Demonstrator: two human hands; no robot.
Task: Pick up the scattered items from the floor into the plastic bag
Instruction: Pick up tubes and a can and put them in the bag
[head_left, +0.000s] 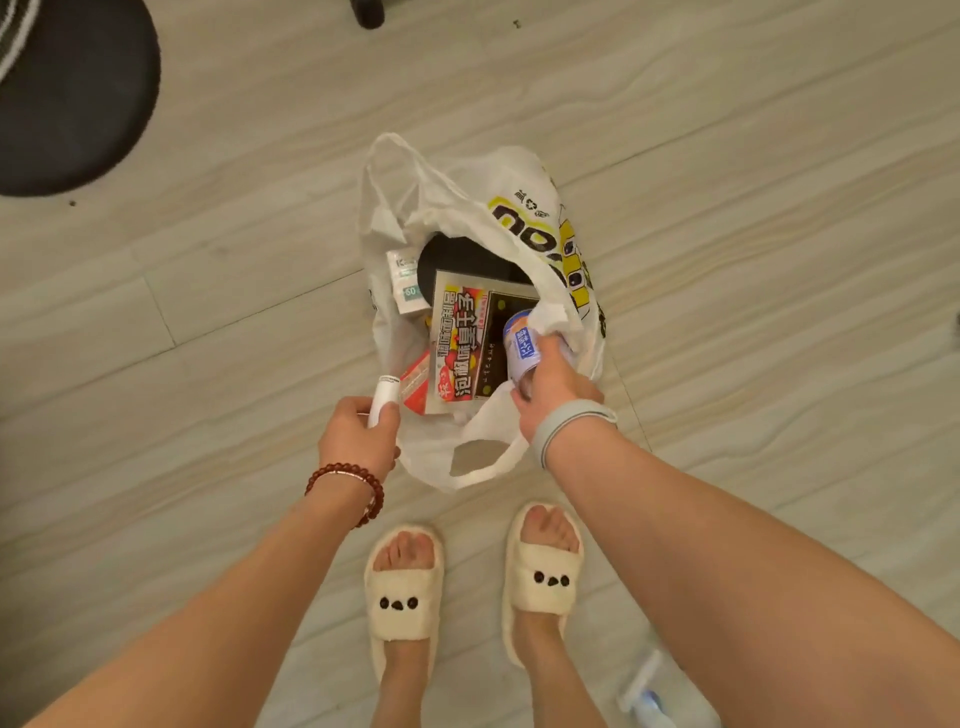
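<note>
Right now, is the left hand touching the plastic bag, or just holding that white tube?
Cannot tell. In the head view the left hand grips the white tube right at the plastic bag edge, overlapping it.

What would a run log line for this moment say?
left hand: holds white tube | right hand: lowers can into plastic bag

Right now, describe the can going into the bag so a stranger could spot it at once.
Find the white plastic bag lying open on the pale wood floor, ahead of the fluffy slippers. At its right rim, the right hand grips a small can. It is the only round thing there, with a blue label, beside flat printed packets.
</note>
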